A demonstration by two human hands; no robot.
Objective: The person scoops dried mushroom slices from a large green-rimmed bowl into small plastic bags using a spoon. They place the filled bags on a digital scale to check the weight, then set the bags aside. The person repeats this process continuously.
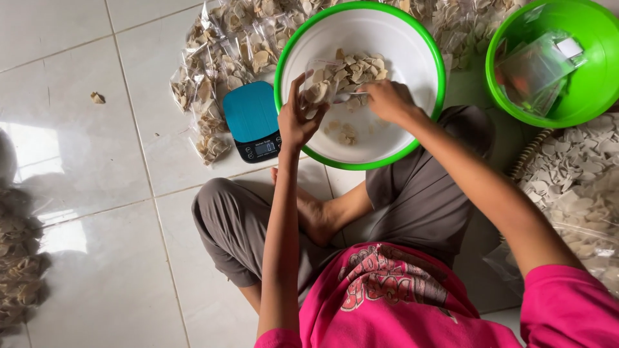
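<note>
Small clear bag (320, 87), part full of pale chips, sits over the white bowl with green rim (293, 48), held up above its left half. My left hand (298, 116) has its fingers (298, 87) curled round the bag's side, holding the mouth up. My right hand (385, 100) is closed around what looks like a small scoop or spoon (351, 95) at the bag's mouth; too small to say for sure.

Progress as I read it: this bag is mid-fill, not sealed, not weighed. Loose chips (361, 67) are heaped at the bowl's far side, a few crumbs (347, 134) lie on the bottom, so the bowl is running low but not out.

Teal kitchen scale (253, 119) sits just left of the bowl on the tiled floor (97, 193), nothing on it. Beyond it, a heap of filled bags (213, 71) runs along the top edge, so many are done. More loose chips (574, 174) lie at right, so stock is left to pack. Green bowl (603, 96) at top right holds what look like empty clear bags (535, 67). One stray chip (97, 97) lies on the floor, well apart.
</note>
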